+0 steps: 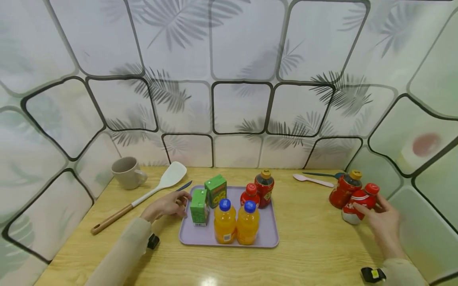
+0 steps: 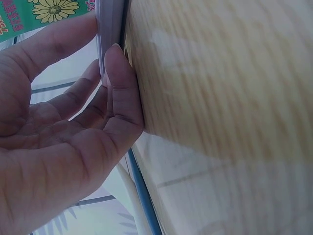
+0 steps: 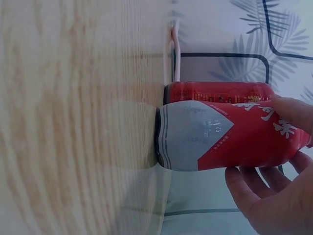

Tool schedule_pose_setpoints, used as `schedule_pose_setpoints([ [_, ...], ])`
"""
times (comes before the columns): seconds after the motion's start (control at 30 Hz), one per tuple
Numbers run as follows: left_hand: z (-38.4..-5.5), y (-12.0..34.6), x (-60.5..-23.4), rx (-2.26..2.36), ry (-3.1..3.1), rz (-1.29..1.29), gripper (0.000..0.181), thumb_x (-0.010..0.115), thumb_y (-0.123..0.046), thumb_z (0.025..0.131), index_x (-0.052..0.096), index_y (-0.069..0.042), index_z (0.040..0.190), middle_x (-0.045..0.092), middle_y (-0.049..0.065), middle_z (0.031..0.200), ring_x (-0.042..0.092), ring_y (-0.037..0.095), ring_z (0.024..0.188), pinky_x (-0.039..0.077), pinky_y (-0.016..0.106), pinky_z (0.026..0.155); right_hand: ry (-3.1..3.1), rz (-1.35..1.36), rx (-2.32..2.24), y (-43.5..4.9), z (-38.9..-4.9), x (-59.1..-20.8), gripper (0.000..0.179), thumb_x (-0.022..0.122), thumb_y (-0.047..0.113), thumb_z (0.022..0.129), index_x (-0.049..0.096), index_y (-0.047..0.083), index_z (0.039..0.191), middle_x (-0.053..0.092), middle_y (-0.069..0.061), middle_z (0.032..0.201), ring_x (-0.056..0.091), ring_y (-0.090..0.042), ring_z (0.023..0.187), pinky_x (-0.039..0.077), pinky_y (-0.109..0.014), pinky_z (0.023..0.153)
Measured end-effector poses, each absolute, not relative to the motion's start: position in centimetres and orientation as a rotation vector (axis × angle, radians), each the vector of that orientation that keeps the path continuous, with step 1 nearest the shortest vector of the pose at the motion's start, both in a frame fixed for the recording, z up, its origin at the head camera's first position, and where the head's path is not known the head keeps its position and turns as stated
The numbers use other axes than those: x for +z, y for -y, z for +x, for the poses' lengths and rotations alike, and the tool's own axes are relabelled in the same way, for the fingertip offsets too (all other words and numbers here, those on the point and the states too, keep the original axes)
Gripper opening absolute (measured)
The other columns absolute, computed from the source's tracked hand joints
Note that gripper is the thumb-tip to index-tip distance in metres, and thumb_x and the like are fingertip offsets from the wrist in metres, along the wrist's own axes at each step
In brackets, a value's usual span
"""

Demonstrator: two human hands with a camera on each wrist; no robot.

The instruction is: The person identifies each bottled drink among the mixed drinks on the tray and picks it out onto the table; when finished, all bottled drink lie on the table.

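My left hand (image 1: pixel 168 207) is at the left edge of the lilac tray (image 1: pixel 267 228). In the left wrist view its fingers pinch the tray rim (image 2: pixel 111 24), near a green drink carton (image 2: pixel 56 12). At the far right, my right hand (image 1: pixel 387 222) holds a red and white plastic bottle (image 3: pixel 239 139), thumb on one side and fingers on the other. The bottle's base is at the tabletop. Right beside it stands a dark drink bottle (image 1: pixel 341 191) with a red label and gold cap.
On the tray stand green cartons (image 1: pixel 199 206), orange juice bottles (image 1: pixel 225 224) with blue caps, a red-capped bottle (image 1: pixel 250 194) and a dark bottle (image 1: pixel 264 188). Left lie a long-handled spatula (image 1: pixel 157 186) and a grey mug (image 1: pixel 128 172). A pink spoon (image 1: pixel 315 180) lies at the back right.
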State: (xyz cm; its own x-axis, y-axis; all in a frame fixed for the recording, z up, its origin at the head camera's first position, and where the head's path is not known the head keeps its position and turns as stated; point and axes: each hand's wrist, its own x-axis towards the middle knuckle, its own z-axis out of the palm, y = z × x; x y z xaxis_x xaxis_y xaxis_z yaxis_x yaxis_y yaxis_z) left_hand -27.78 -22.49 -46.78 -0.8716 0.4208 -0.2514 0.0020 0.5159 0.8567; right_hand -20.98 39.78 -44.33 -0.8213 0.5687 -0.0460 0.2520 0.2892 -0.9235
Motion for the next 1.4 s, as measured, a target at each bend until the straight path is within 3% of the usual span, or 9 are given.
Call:
schedule_pose_setpoints([
  [0.2,-27.9,22.1,-46.6,1.333,-2.308,0.368,0.050,0.066,0.006,0.075,0.052,0.000,0.124,0.051,0.015,0.104,0.051,0.019,0.082,0.049,0.029,0.068,2.271,-0.723,1.560,-40.2,-20.7,-44.4,0.083,0.073,0.027,0.087,0.025,0.027,0.154,0.031,-0.001,0.159,0.037,-0.021,0.136,0.041,-0.002,0.066],
  [0.33,-27.9,21.9,-46.5,1.354,-2.286,0.383,0.049,0.060,0.009,0.077,0.051,0.002,0.124,0.051,0.016,0.104,0.053,0.019,0.082,0.051,0.029,0.068,2.241,-0.694,1.609,-40.5,-20.5,-44.5,0.083,0.075,0.026,0.085,0.027,0.028,0.154,0.033,0.009,0.157,0.034,-0.015,0.139,0.042,-0.002,0.066],
  [0.6,-27.9,22.1,-46.6,1.349,-2.296,0.370,0.048,0.063,0.009,0.078,0.051,0.002,0.124,0.051,0.017,0.104,0.052,0.020,0.083,0.051,0.030,0.068,2.310,-0.674,1.539,-40.6,-20.5,-44.6,0.083,0.071,0.031,0.088,0.022,0.029,0.155,0.026,0.004,0.160,0.026,-0.024,0.146,0.042,-0.002,0.077],
  [0.73,-27.8,22.2,-46.6,1.352,-2.303,0.344,0.049,0.066,0.008,0.076,0.052,0.001,0.123,0.051,0.017,0.103,0.051,0.019,0.082,0.050,0.030,0.068,2.217,-0.624,1.619,-40.6,-20.3,-44.9,0.081,0.075,0.027,0.085,0.031,0.028,0.153,0.040,0.014,0.150,0.038,-0.014,0.132,0.042,-0.003,0.069],
  [0.83,-27.7,22.3,-46.6,1.358,-2.302,0.339,0.050,0.068,0.007,0.076,0.052,0.001,0.123,0.050,0.016,0.103,0.051,0.019,0.081,0.050,0.030,0.068,2.107,-0.604,1.694,-40.4,-20.1,-44.9,0.077,0.079,0.023,0.082,0.041,0.027,0.150,0.051,0.017,0.131,0.043,-0.003,0.112,0.044,-0.005,0.065],
  [0.97,-27.6,22.4,-46.8,1.362,-2.299,0.345,0.050,0.069,0.006,0.076,0.052,0.001,0.123,0.050,0.016,0.103,0.051,0.019,0.081,0.050,0.031,0.068,1.961,-0.666,1.742,-40.0,-19.9,-44.6,0.067,0.081,0.019,0.080,0.053,0.026,0.141,0.053,0.023,0.109,0.043,0.002,0.097,0.044,-0.006,0.062],
  [1.17,-27.6,22.4,-46.8,1.367,-2.295,0.339,0.050,0.068,0.007,0.077,0.052,0.001,0.123,0.050,0.016,0.103,0.050,0.020,0.082,0.050,0.031,0.068,1.733,-0.676,1.770,-38.8,-19.7,-44.3,0.044,0.081,0.011,0.078,0.066,0.019,0.119,0.058,0.014,0.096,0.052,0.000,0.085,0.045,-0.007,0.059],
  [1.4,-27.6,22.4,-46.8,1.363,-2.295,0.334,0.051,0.068,0.007,0.076,0.052,0.001,0.124,0.051,0.016,0.104,0.050,0.020,0.083,0.050,0.031,0.068,1.554,-0.528,1.800,-37.5,-19.6,-44.7,0.027,0.079,0.004,0.078,0.073,0.006,0.104,0.066,0.007,0.080,0.061,-0.003,0.066,0.051,-0.012,0.057],
])
